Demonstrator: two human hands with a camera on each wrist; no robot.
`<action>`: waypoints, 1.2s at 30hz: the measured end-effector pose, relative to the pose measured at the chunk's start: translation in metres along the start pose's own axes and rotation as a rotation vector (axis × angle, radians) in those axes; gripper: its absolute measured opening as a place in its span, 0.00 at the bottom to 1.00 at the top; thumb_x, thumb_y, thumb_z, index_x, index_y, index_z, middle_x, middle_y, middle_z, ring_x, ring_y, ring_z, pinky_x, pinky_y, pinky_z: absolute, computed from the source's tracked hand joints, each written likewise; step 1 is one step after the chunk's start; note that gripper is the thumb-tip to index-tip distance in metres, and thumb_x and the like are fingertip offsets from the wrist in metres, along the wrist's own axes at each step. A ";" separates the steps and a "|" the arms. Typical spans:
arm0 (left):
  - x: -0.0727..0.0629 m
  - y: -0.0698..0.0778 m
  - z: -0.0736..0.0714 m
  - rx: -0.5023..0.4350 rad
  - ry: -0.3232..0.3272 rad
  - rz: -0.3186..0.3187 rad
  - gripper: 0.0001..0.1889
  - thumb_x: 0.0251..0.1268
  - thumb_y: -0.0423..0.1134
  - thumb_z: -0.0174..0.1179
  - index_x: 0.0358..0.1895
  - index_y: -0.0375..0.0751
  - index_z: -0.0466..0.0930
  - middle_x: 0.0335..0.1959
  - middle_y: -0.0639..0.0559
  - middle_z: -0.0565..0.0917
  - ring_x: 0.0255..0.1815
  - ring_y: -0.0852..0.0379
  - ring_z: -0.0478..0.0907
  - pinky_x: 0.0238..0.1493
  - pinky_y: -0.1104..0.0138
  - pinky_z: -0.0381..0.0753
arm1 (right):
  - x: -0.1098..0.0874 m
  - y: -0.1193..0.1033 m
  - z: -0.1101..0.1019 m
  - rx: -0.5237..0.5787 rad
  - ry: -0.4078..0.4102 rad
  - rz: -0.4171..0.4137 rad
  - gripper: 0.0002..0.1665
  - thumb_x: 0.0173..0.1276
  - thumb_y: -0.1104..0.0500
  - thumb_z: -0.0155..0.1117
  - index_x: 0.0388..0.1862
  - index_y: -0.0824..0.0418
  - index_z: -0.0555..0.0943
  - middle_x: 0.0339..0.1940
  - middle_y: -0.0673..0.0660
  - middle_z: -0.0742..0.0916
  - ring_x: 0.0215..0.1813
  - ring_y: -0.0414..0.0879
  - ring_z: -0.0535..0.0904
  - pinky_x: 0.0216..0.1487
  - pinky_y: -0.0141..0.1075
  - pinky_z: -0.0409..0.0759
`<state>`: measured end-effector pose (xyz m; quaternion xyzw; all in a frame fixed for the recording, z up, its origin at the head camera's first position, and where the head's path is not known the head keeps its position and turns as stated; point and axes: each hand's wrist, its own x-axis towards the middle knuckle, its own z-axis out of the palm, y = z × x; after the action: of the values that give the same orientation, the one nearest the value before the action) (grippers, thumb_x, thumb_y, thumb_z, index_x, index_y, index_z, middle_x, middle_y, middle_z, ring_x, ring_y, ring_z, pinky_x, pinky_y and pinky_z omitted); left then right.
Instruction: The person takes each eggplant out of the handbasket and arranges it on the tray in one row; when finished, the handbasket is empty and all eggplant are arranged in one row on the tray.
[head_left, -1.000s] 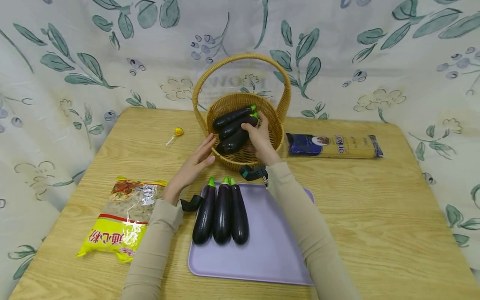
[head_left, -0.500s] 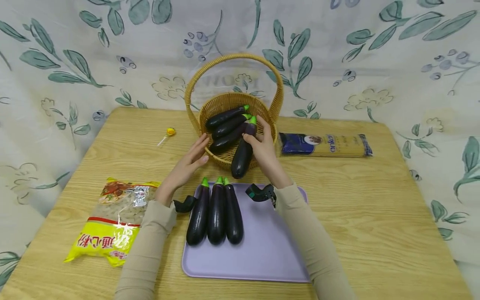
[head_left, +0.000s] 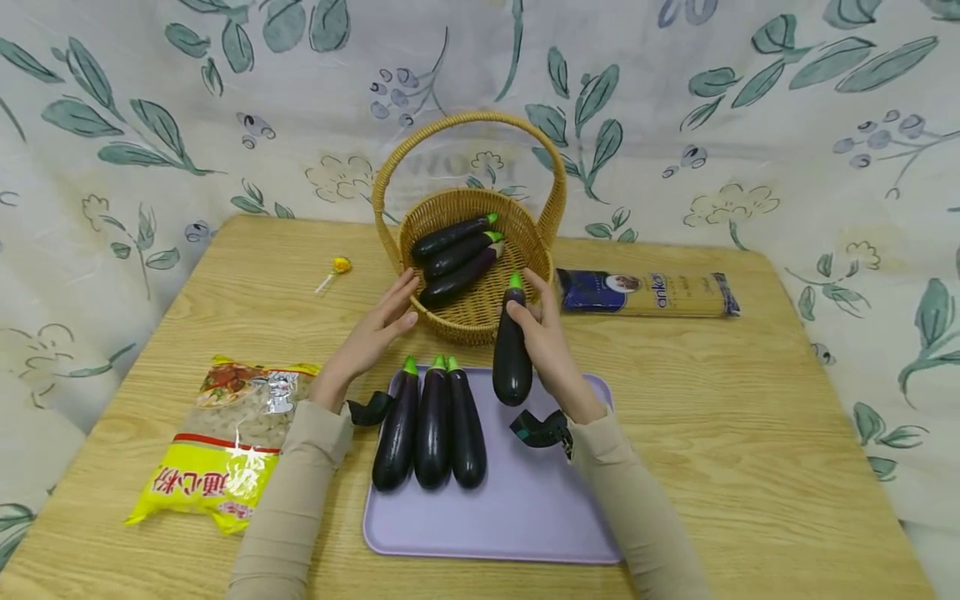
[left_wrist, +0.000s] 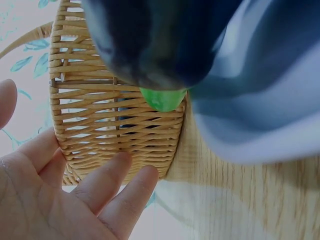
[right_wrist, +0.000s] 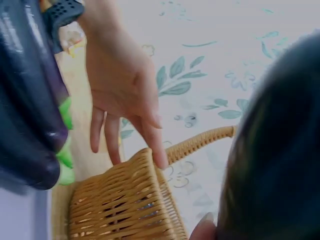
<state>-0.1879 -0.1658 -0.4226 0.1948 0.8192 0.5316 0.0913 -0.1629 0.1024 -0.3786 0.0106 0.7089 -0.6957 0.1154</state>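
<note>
My right hand (head_left: 551, 342) grips a dark eggplant (head_left: 512, 367) near its green stem, holding it over the back right of the lilac tray (head_left: 517, 525). In the right wrist view that eggplant (right_wrist: 280, 150) looms large on the right. My left hand (head_left: 371, 337) has its fingers straight against the left side of the wicker basket (head_left: 468, 333); the left wrist view shows the fingertips (left_wrist: 145, 175) at the woven wall. Inside the basket lie three eggplants (head_left: 457, 279), side by side. Another three eggplants (head_left: 432, 429) lie in a row on the tray's left part.
A yellow bag of pasta (head_left: 225, 442) lies left of the tray, partly behind my left sleeve. A lollipop (head_left: 341, 265) rests at the back left. To the basket's right is a long spaghetti pack (head_left: 652, 293). The basket's tall handle (head_left: 472, 118) arches above it.
My right hand has lifted one eggplant out of the basket and brought it toward me, over the tray. My left hand has stayed at the basket's side.
</note>
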 end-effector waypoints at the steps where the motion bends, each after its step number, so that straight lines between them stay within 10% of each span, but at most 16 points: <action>1: 0.000 0.000 0.000 0.000 0.000 -0.002 0.31 0.77 0.37 0.45 0.78 0.40 0.46 0.81 0.48 0.39 0.80 0.44 0.43 0.78 0.48 0.49 | -0.002 0.002 -0.001 0.002 -0.001 -0.007 0.33 0.78 0.55 0.45 0.78 0.44 0.49 0.58 0.72 0.77 0.38 0.47 0.79 0.39 0.35 0.78; 8: -0.001 0.001 0.000 -0.001 -0.004 0.000 0.31 0.77 0.38 0.45 0.78 0.40 0.47 0.81 0.48 0.39 0.80 0.45 0.44 0.78 0.49 0.50 | -0.013 0.010 -0.008 -0.007 0.029 -0.014 0.31 0.80 0.55 0.41 0.78 0.46 0.49 0.60 0.73 0.76 0.54 0.63 0.77 0.39 0.31 0.78; 16: 0.000 0.001 0.000 0.007 -0.004 -0.007 0.31 0.77 0.39 0.45 0.78 0.40 0.47 0.81 0.49 0.39 0.80 0.45 0.44 0.78 0.48 0.51 | -0.026 0.024 -0.009 -0.092 -0.001 0.031 0.30 0.79 0.53 0.44 0.77 0.44 0.53 0.57 0.72 0.78 0.31 0.46 0.77 0.31 0.36 0.77; 36: 0.002 -0.001 0.000 -0.049 -0.001 0.000 0.30 0.77 0.35 0.44 0.78 0.41 0.47 0.81 0.47 0.39 0.79 0.41 0.47 0.78 0.48 0.51 | -0.037 0.049 0.008 -0.264 0.082 -0.009 0.28 0.74 0.55 0.54 0.72 0.51 0.65 0.34 0.59 0.81 0.29 0.44 0.71 0.30 0.33 0.69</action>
<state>-0.1900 -0.1648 -0.4236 0.1929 0.8058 0.5515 0.0966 -0.1173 0.1009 -0.4205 0.0204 0.7984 -0.5960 0.0835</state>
